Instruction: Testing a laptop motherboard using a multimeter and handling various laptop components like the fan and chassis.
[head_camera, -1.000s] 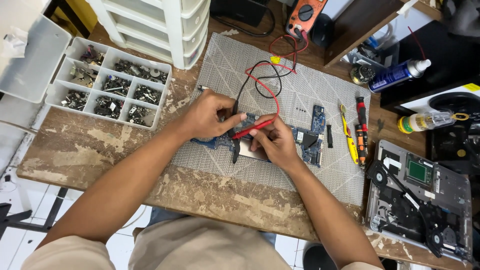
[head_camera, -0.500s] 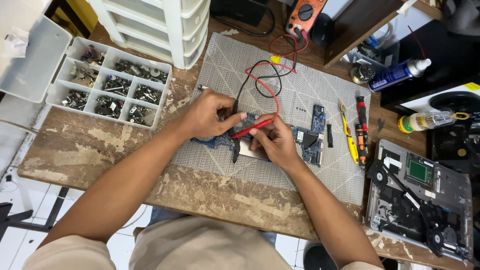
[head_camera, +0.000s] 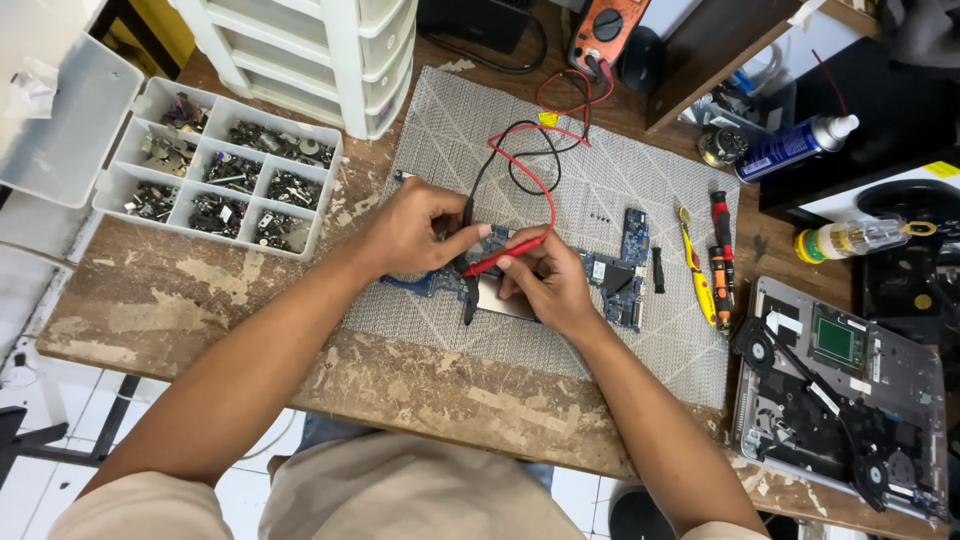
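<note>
Step in hand: probing a blue circuit board (head_camera: 625, 262) with two meter leads. The board lies flat on the grey mat (head_camera: 600, 170) at mid-table, long axis running left to right, partly hidden under both hands.

The left hand (head_camera: 415, 232) is closed around the black probe (head_camera: 467, 262), which stands nearly upright in the view, tip toward the near edge. The right hand (head_camera: 548, 282) pinches the red probe (head_camera: 503, 257); its long axis slants from near-left up to far-right. Which end is its tip cannot be told.

Both leads run far to the orange meter (head_camera: 606, 32).

Judgement: the next move calls for steady tips and a glance at the meter.
</note>
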